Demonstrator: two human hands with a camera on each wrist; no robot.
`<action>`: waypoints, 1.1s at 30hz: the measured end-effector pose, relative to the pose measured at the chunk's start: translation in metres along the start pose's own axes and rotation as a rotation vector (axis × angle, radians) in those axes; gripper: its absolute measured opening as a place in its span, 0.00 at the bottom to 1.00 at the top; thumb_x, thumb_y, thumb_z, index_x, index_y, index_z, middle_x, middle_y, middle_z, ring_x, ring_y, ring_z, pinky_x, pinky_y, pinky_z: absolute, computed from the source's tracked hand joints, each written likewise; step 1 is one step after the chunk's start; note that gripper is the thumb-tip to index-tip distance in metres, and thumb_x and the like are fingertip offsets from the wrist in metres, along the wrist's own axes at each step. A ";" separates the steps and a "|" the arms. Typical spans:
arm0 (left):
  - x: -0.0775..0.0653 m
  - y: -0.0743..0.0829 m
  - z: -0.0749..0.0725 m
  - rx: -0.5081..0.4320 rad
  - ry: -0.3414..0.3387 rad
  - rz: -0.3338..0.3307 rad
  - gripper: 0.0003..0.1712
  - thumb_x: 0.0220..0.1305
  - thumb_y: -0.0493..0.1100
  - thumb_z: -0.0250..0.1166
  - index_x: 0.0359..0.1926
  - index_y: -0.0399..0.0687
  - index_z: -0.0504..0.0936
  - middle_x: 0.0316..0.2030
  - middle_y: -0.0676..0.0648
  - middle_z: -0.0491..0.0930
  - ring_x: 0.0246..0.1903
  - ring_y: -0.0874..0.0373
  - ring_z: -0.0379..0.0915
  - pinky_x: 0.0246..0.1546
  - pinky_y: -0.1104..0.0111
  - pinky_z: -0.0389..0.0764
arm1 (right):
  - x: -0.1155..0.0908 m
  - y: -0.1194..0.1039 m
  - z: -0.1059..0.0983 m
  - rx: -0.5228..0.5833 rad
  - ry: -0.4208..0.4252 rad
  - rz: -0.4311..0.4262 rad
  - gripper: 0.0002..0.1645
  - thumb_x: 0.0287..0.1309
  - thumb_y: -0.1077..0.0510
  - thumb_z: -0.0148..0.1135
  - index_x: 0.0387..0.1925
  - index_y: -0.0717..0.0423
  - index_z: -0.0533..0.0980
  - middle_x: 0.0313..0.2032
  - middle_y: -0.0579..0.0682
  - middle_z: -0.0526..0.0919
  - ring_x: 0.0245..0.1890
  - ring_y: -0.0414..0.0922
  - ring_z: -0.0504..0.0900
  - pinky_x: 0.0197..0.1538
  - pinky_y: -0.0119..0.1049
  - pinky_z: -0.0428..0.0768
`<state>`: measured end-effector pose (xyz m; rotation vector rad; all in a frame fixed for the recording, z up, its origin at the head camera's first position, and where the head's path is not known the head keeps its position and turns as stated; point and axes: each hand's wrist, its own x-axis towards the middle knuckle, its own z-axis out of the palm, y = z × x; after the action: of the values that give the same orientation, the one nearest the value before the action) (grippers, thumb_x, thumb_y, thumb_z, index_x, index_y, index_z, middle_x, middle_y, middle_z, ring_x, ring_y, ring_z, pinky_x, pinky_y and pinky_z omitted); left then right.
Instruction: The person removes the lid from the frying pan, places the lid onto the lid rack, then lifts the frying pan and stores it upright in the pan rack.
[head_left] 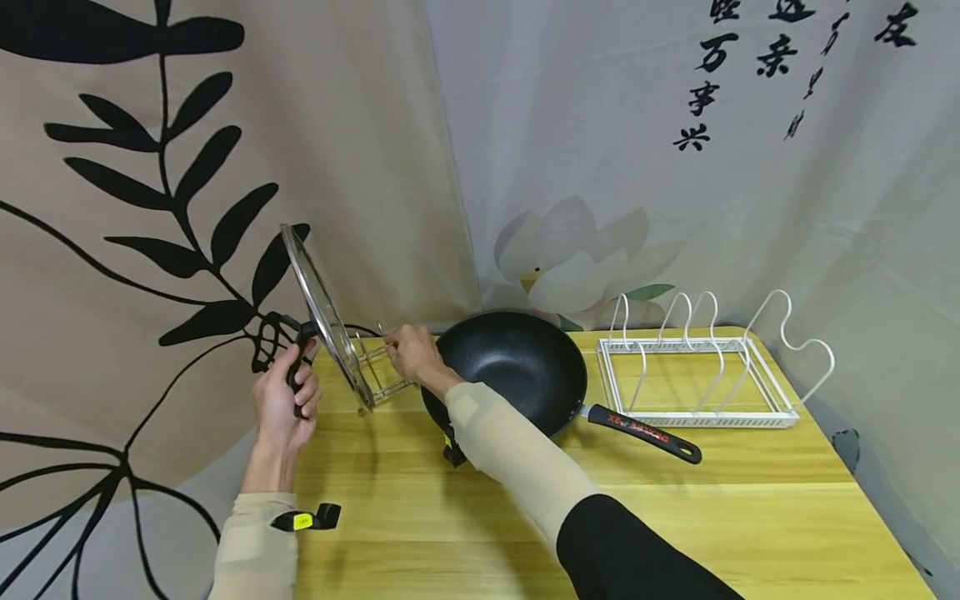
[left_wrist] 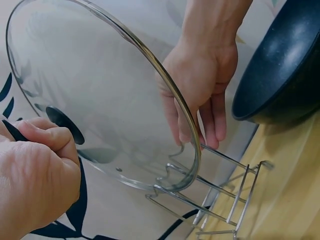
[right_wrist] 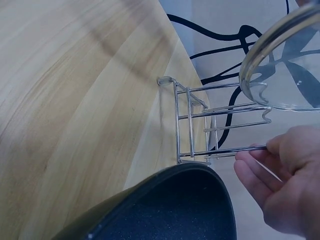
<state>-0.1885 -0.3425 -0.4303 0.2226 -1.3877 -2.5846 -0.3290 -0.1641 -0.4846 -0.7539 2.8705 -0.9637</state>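
Note:
In the head view my left hand (head_left: 283,396) grips the black handle (head_left: 295,383) of a round glass lid (left_wrist: 115,85). The lid stands nearly upright, its metal rim facing the table. Its lower edge overlaps the wires of a small silver wire rack (right_wrist: 177,120) at the table's back left. With thumb and fingers, my right hand (head_left: 416,354) holds the end of one rack wire, as the right wrist view shows. A black wok (head_left: 517,358) lies just right of the rack, its open side up, and my right forearm crosses over it.
The wok's long black handle (head_left: 645,433) points to the right front. A white wire rack (head_left: 697,421) with tall curved loops stands at the table's back right. Printed curtains (head_left: 375,167) hang close behind the wooden table (head_left: 420,533).

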 end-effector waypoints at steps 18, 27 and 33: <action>0.007 -0.005 -0.006 0.014 0.016 -0.043 0.19 0.90 0.52 0.58 0.62 0.42 0.83 0.20 0.59 0.71 0.09 0.69 0.61 0.06 0.78 0.64 | -0.001 0.000 0.002 -0.030 0.005 -0.011 0.18 0.88 0.54 0.57 0.58 0.44 0.92 0.57 0.44 0.94 0.18 0.34 0.69 0.21 0.26 0.64; 0.013 -0.003 -0.013 -0.021 -0.002 -0.075 0.19 0.90 0.52 0.57 0.63 0.44 0.83 0.20 0.58 0.72 0.10 0.68 0.61 0.07 0.77 0.64 | 0.000 -0.002 0.004 -0.052 0.032 -0.028 0.17 0.88 0.55 0.57 0.53 0.44 0.93 0.49 0.44 0.95 0.21 0.34 0.70 0.25 0.25 0.66; 0.015 -0.006 -0.014 -0.026 0.002 -0.093 0.17 0.90 0.53 0.57 0.60 0.46 0.84 0.20 0.58 0.72 0.10 0.67 0.60 0.08 0.77 0.64 | -0.002 -0.003 0.002 -0.067 0.032 -0.027 0.17 0.88 0.55 0.57 0.52 0.44 0.93 0.48 0.44 0.95 0.22 0.35 0.72 0.26 0.25 0.66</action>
<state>-0.2009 -0.3547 -0.4436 0.2924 -1.3731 -2.6742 -0.3261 -0.1662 -0.4850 -0.7909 2.9412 -0.8937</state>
